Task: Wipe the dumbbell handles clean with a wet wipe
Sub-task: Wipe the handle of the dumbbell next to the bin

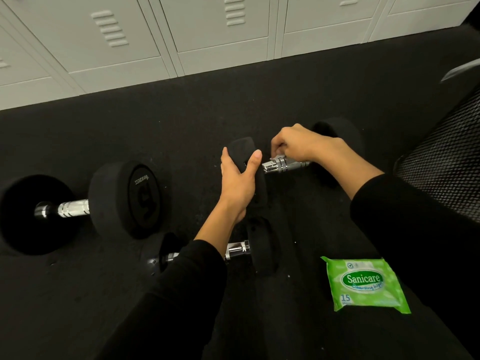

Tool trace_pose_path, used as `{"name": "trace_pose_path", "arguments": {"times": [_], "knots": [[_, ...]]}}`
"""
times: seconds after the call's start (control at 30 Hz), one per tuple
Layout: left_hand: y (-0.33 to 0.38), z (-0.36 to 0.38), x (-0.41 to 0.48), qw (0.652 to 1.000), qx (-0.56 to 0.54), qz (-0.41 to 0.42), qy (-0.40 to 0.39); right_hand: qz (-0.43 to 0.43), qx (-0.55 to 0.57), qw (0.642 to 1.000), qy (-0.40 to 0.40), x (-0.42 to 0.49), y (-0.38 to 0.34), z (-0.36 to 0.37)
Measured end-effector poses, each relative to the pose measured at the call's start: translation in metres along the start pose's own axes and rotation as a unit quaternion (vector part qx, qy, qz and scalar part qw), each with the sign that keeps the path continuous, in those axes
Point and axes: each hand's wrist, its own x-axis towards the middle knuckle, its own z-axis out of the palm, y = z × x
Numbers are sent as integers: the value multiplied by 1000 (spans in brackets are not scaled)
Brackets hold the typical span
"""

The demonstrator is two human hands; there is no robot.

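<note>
Dumbbell handle (284, 165) on the far dumbbell (337, 133) is the one being worked on. The right hand (298, 145) sits over its chrome bar with the fingers curled down. They pinch a small pale scrap against the metal, which I take to be the wet wipe (276, 158); most of it is hidden under the fingers. The left hand (239, 183) grips the nearer rubber head of the same dumbbell, thumb on one side and fingers round the rim, bracing it on the black floor (181, 126).

As I judge it, the step in hand is wiping this handle at the end beside the gripped head. The stretch of bar running under the right wrist toward the other head shows no wipe on it.

The next move calls for drawing the wipe along the bar toward that head. Either the wipe or the dumbbell must also turn so the knurled underside is reached, and the left hand's hold has to stop the round heads rolling.

The near dumbbell (262, 245) lies just under the left forearm, its handle partly covered by the black sleeve. The big dumbbell (124, 198), marked 5, lies well apart to the left with its handle exposed. Whether either is already clean I cannot tell.

A green pack of wipes (363, 284) lies on the floor by the right arm, near enough if a fresh wipe is wanted. Pale lockers (207, 35) line the far edge of the floor, and a dark mesh object (446, 157) stands at the right.
</note>
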Motion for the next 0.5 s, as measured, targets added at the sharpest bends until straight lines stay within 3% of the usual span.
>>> {"name": "trace_pose_path", "arguments": {"times": [0.33, 0.5], "knots": [[0, -1, 2, 1000, 13, 1, 6, -47, 13, 999, -10, 3, -13, 7], [1, -1, 0, 1000, 5, -5, 2, -13, 15, 1000, 2, -2, 1, 3]]}}
